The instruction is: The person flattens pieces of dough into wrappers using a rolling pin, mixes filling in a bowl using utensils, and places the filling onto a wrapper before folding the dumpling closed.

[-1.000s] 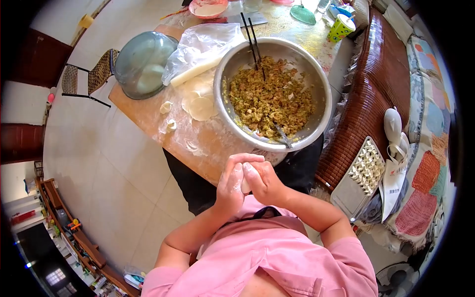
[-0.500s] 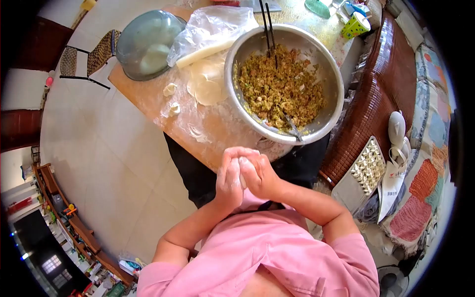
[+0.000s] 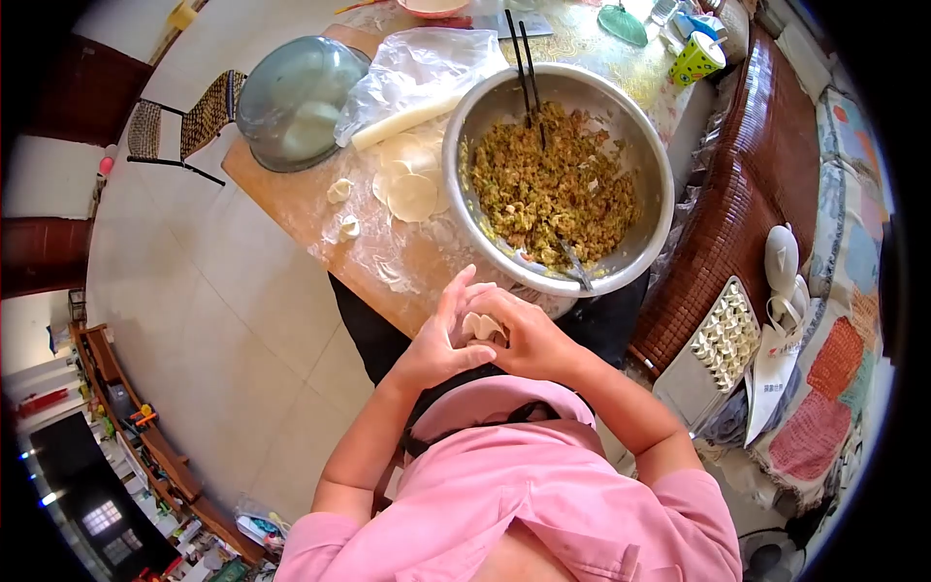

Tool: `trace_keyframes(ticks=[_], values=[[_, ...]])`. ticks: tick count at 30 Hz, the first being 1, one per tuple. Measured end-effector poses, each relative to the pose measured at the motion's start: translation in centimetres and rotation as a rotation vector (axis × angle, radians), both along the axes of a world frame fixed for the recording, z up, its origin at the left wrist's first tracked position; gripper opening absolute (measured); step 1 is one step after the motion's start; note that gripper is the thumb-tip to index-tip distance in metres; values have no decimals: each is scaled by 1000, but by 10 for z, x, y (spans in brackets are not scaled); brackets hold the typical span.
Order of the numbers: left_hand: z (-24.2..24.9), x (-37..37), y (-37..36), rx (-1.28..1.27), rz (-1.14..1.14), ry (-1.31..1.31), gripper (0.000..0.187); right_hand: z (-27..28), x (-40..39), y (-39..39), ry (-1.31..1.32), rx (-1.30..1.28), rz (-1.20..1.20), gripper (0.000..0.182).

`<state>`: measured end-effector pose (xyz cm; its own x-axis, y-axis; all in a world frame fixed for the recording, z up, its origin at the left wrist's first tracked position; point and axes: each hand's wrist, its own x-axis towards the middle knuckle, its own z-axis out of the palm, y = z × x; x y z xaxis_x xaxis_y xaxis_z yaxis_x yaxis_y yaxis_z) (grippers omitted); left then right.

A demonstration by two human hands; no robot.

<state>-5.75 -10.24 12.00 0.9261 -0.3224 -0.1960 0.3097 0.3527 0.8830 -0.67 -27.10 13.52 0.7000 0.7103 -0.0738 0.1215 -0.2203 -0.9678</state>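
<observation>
A small pale folded dumpling [image 3: 482, 328] shows between my two hands, just in front of the board's near edge. My left hand [image 3: 441, 339] curves round it from the left, its fingers pointing up. From the right my right hand [image 3: 529, 339] closes round it with bent fingers. Just beyond, a steel bowl [image 3: 658, 228] holds chopped filling [image 3: 553, 184], with dark chopsticks [image 3: 524, 68] and a spoon [image 3: 576, 264] in it. Thin round wrappers [image 3: 412, 197] and two small dough pieces [image 3: 339, 190] lie on the floured wooden board [image 3: 291, 209].
At the back left of the board sit a translucent lidded bowl [image 3: 291, 102], a plastic bag [image 3: 417, 73] and a pale roll [image 3: 407, 120]. A tray of dumplings [image 3: 725, 339] is on the right, beside the brown sofa [image 3: 732, 213]. A green cup [image 3: 696, 60] stands far right.
My hands were pressed together; now they have parted somewhat, and the dumpling shows between them. The view has shifted slightly, so the board and bowl appear lower.
</observation>
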Motion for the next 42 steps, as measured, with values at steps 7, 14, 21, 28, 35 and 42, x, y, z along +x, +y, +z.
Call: trace_keyframes(ticks=[7, 14, 21, 28, 35, 42], values=[[4, -4, -7, 122, 72, -38, 88, -11, -3, -2, -316, -19, -52, 50], [-19, -4, 13, -315, 287, 584, 55, 5, -2, -6, -74, -106, -99, 52], [-34, 41, 130, 493, 770, 211, 36, 21, 12, -56, -299, -109, -400, 9], [-89, 82, 177, 1422, 688, 50, 37, 11, 28, -83, 18, 3, -660, 11], [-91, 82, 155, 1601, 817, -425, 38, 22, 43, -111, -409, -392, -425, 24], [-102, 137, 92, 1574, 275, -497, 40, 15, 43, -116, -441, -632, -42, 49]])
